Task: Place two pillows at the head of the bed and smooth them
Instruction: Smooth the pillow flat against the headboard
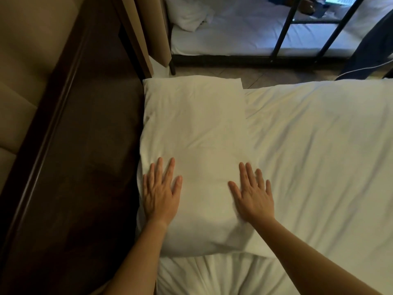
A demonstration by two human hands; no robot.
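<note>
Head view
Pillow (195,145): white, lying lengthwise on the bed (319,156), its long left edge against the dark headboard (85,145); the far end reaches the bed's far edge.
Second pillow: cannot tell; a white edge shows under the near right corner, perhaps another pillow, perhaps bedding.
Left hand (160,194): flat, palm down, fingers spread, pressing the pillow's near left part beside the headboard; holding nothing.
Right hand (253,196): flat, palm down, fingers spread, on the pillow's near right edge; holding nothing.
Step, as judged: smoothing, both palms on the near end.
Handling, as judged: soft, light, easily dented; the cotton case creases and slides over the filling, so flat-palm strokes outward suit it better than pinching.
Hold, as judged: to shift it, take the two near corners or both long sides.
Background: another bed (244,37) behind dark metal bars.
</note>
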